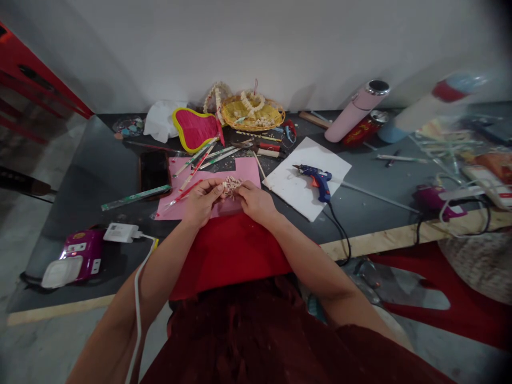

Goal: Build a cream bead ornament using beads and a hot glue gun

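Between my two hands is a small cream-coloured beaded piece (231, 185), above a sheet of pink paper (247, 169). My left hand (204, 201) pinches its left side with thumb and forefinger. The fingers of my right hand (256, 201) are closed on its right side. Paper-wrapped sticks (197, 169) lie across the pink paper to the left. A blue glue gun (317, 178) rests on a white board (298, 189) to the right. The piece's finer details are too small to make out.
A yellow wicker basket (256, 121), a pink heart-shaped piece (196, 130) and pliers stand at the back. A pink flask (356, 112) and red can are back right. A phone (154, 172) and purple power socket (82, 256) lie left; a white cable crosses my left forearm.
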### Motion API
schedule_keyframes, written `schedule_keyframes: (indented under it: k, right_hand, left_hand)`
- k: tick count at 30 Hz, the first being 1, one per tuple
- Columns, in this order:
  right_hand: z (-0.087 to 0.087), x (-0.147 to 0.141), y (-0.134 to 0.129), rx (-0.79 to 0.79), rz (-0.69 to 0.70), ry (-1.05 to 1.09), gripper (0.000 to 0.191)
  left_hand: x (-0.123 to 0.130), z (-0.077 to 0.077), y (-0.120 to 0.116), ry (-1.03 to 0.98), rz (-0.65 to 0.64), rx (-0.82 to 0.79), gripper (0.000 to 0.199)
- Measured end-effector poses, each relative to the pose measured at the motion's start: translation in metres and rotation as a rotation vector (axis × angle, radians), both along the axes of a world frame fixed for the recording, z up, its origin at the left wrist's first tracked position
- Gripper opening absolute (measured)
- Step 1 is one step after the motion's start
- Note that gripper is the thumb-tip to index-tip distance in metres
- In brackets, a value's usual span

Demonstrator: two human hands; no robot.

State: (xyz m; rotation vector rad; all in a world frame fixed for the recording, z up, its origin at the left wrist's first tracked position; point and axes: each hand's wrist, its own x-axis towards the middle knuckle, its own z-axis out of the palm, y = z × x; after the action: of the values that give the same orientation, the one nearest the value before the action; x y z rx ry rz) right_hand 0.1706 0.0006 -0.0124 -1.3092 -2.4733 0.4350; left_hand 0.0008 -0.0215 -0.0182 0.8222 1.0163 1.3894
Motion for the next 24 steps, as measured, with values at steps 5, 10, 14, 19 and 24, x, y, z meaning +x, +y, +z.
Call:
schedule_keyframes:
  k: [5,10,14,19,24]
  right_hand:
    - [0.0007,-0.0005,-0.0008,0.005,0.001,-0.015,0.021]
    - [-0.0007,0.0035,0.0019,-0.041,-0.034,0.130,0.022]
    - [-0.0023,0.0040,0.0040,-0.059,-0.050,0.421,0.019]
    - [0.0018,0.0010,0.0024,-0.089,-0.034,0.701,0.022]
    - [0.0065,0.0009,0.0003,-0.091,-0.004,0.725,0.019]
  left_hand:
    - [0.0005,0.0013,-0.0002,0.005,-0.003,-0.002,0.021]
    - [0.0009,0.0038,-0.0016,0.012,0.003,-0.020,0.021]
    - [0.0014,0.0047,-0.0024,-0.010,-0.007,-0.021,0.021]
    - [0.0020,0.0053,-0.0033,0.018,-0.020,-0.029,0.021]
    - [0.0024,0.0051,-0.0035,0.060,-0.033,-0.007,0.021]
